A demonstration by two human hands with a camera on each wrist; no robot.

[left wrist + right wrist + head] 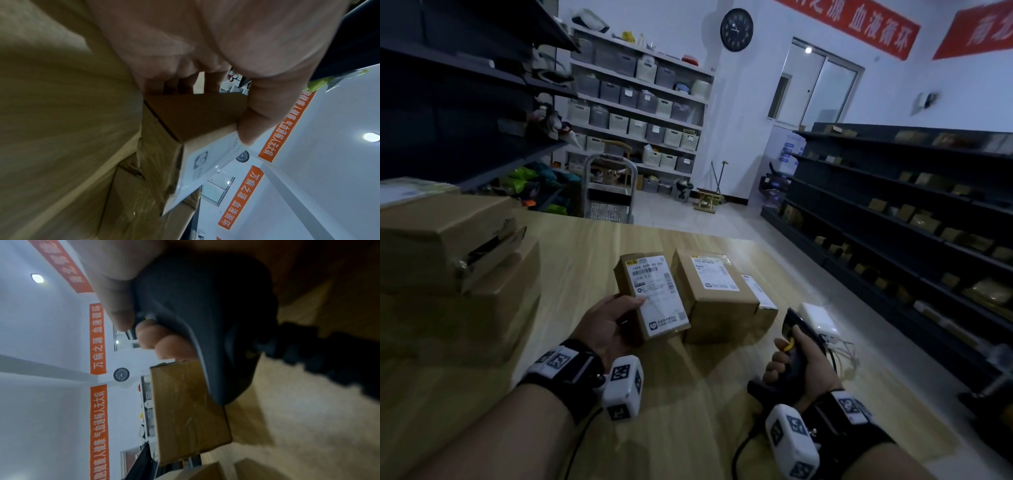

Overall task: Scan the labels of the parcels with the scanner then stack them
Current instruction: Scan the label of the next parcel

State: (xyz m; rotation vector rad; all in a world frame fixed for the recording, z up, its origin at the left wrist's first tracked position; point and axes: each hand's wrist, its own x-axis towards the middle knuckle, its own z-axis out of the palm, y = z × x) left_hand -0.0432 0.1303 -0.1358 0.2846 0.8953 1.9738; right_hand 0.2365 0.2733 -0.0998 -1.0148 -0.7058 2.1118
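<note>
My left hand (608, 325) grips a small brown parcel (650, 294) by its near left corner, thumb on its white label (659, 291), label side up and tilted. The left wrist view shows the same small parcel (197, 113) pinched between thumb and fingers. My right hand (796, 368) holds the black scanner (796, 329) by its handle, a finger at the yellow trigger, its head aimed forward past the parcels. In the right wrist view the scanner (205, 313) fills the top. A larger labelled parcel (714, 291) sits on the wooden table (571, 260) just right of the held one.
A stack of big brown boxes (448, 274) stands on the table's left. A flatter labelled parcel (762, 298) lies behind the larger one, and a white device (818, 318) with cables sits at the right edge. Dark shelves (911, 222) line the right aisle.
</note>
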